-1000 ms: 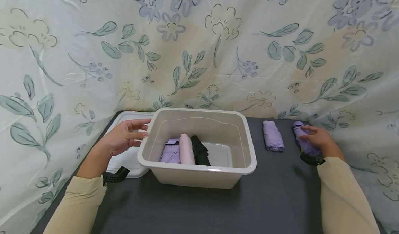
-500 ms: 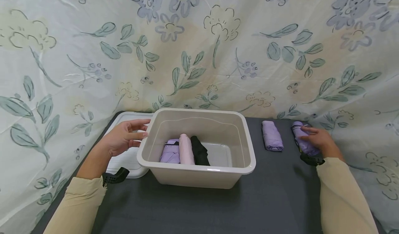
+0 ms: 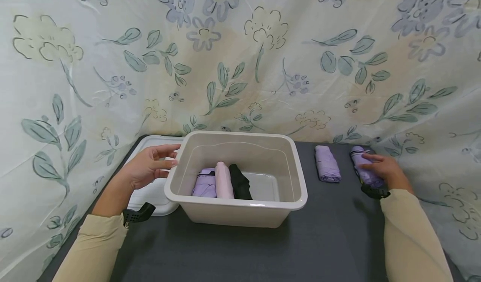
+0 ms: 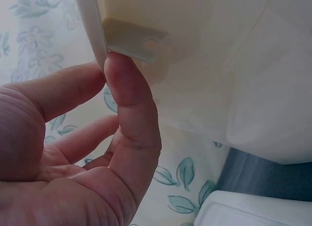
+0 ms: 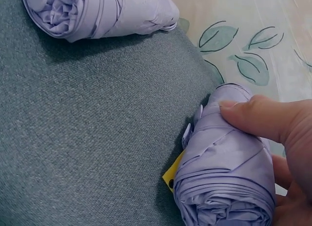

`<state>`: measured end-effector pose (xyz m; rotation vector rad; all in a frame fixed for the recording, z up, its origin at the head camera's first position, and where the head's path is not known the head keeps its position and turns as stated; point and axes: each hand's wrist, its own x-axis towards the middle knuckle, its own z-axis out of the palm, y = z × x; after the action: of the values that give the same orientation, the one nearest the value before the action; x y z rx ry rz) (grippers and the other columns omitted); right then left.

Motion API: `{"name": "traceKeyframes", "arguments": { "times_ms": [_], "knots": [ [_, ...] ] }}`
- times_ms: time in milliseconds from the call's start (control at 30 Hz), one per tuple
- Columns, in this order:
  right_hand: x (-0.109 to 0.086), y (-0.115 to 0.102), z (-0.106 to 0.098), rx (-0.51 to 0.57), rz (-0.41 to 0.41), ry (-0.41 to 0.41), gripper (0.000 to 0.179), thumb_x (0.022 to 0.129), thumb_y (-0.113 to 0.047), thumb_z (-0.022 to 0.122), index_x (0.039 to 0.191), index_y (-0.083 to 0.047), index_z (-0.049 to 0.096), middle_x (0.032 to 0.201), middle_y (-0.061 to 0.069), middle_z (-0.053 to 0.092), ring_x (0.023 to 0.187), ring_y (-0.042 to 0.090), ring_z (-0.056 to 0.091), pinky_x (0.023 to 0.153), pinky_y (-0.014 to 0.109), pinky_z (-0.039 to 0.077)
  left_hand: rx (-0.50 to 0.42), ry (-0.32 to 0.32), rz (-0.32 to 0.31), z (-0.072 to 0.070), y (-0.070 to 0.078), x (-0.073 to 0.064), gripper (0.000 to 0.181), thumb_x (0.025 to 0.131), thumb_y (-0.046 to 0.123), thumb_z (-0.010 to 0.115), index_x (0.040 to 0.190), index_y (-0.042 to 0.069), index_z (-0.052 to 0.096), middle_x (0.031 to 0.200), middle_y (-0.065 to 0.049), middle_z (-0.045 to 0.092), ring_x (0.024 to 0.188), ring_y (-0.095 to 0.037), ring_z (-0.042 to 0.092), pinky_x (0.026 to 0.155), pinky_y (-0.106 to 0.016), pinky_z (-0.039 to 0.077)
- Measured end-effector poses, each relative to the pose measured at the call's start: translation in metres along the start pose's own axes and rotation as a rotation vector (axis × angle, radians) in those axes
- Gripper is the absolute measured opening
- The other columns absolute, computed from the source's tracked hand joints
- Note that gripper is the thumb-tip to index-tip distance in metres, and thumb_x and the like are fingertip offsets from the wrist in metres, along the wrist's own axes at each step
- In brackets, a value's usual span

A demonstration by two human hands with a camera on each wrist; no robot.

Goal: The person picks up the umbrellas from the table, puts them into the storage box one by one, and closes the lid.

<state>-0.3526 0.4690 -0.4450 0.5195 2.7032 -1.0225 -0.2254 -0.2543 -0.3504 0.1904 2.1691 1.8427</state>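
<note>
A beige plastic bin (image 3: 240,213) stands mid-table. My left hand (image 3: 152,167) is at its left rim, and in the left wrist view the thumb and a bent finger (image 4: 134,104) pinch the rim's edge. Inside the bin lie a folded purple umbrella (image 3: 205,184), a pink roll (image 3: 224,181) and a black folded bundle (image 3: 240,184), side by side. At the far right my right hand (image 3: 387,171) grips another folded purple umbrella (image 5: 224,157), thumb on top and fingers along its far side. A yellow tag (image 5: 171,171) sticks out beneath it. A third purple umbrella (image 3: 327,164) lies to its left.
A white lid (image 3: 150,200) lies flat at the left, partly behind the bin. The dark table (image 3: 240,253) runs back to a floral curtain (image 3: 240,56), which also hangs along both sides.
On the left, the curtain's pattern has shifted to the right. Both hands, the bin and the umbrellas keep their places apart from a slight drift of the view.
</note>
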Motion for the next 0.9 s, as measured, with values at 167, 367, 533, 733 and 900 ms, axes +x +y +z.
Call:
{"name": "traceKeyframes", "arguments": {
  "times_ms": [167, 367, 533, 733, 900],
  "knots": [
    [0.0011, -0.0013, -0.0006, 0.025, 0.031, -0.02, 0.089, 0.09, -0.049, 0.074, 0.16, -0.017, 0.028, 0.166, 0.03, -0.004, 0.151, 0.059, 0.007, 0.12, 0.068, 0.02, 0.003, -0.001, 0.0, 0.0001, 0.0017, -0.0011, 0.067, 0.099, 0.013, 0.068, 0.157, 0.001, 0.037, 0.119, 0.001, 0.062, 0.102, -0.012, 0.068, 0.085, -0.033, 0.061],
    [0.0009, -0.0026, -0.0005, 0.014, 0.026, -0.019, 0.086, 0.091, -0.047, 0.074, 0.159, -0.016, 0.03, 0.166, 0.032, -0.004, 0.151, 0.06, 0.006, 0.119, 0.069, 0.019, -0.005, -0.007, 0.003, 0.0002, 0.0033, -0.0017, 0.067, 0.099, 0.012, 0.068, 0.157, 0.0, 0.037, 0.119, 0.003, 0.063, 0.103, -0.012, 0.069, 0.085, -0.033, 0.062],
    [0.001, -0.004, 0.0001, -0.032, 0.028, 0.005, 0.083, 0.093, -0.046, 0.072, 0.159, -0.016, 0.032, 0.166, 0.033, -0.001, 0.15, 0.06, 0.008, 0.119, 0.071, 0.018, -0.013, -0.008, 0.001, -0.0006, 0.0025, -0.0005, 0.066, 0.099, 0.011, 0.068, 0.157, 0.001, 0.037, 0.117, 0.002, 0.064, 0.102, -0.012, 0.07, 0.084, -0.034, 0.062],
    [-0.0021, -0.0068, -0.0002, -0.038, 0.018, 0.006, 0.08, 0.094, -0.043, 0.071, 0.158, -0.014, 0.033, 0.165, 0.034, 0.001, 0.149, 0.061, 0.009, 0.119, 0.07, 0.019, -0.014, -0.007, -0.005, -0.0015, -0.0001, 0.002, 0.067, 0.098, 0.011, 0.068, 0.157, 0.002, 0.037, 0.118, 0.002, 0.064, 0.101, -0.013, 0.071, 0.084, -0.034, 0.062],
    [-0.0038, -0.0073, -0.0007, -0.044, 0.005, 0.006, 0.079, 0.094, -0.041, 0.071, 0.158, -0.013, 0.034, 0.164, 0.036, 0.002, 0.148, 0.062, 0.01, 0.118, 0.07, 0.019, -0.011, -0.01, -0.007, -0.0021, 0.0014, 0.0025, 0.067, 0.098, 0.012, 0.069, 0.157, 0.002, 0.037, 0.12, 0.004, 0.064, 0.102, -0.012, 0.071, 0.084, -0.033, 0.062]
  ]
}}
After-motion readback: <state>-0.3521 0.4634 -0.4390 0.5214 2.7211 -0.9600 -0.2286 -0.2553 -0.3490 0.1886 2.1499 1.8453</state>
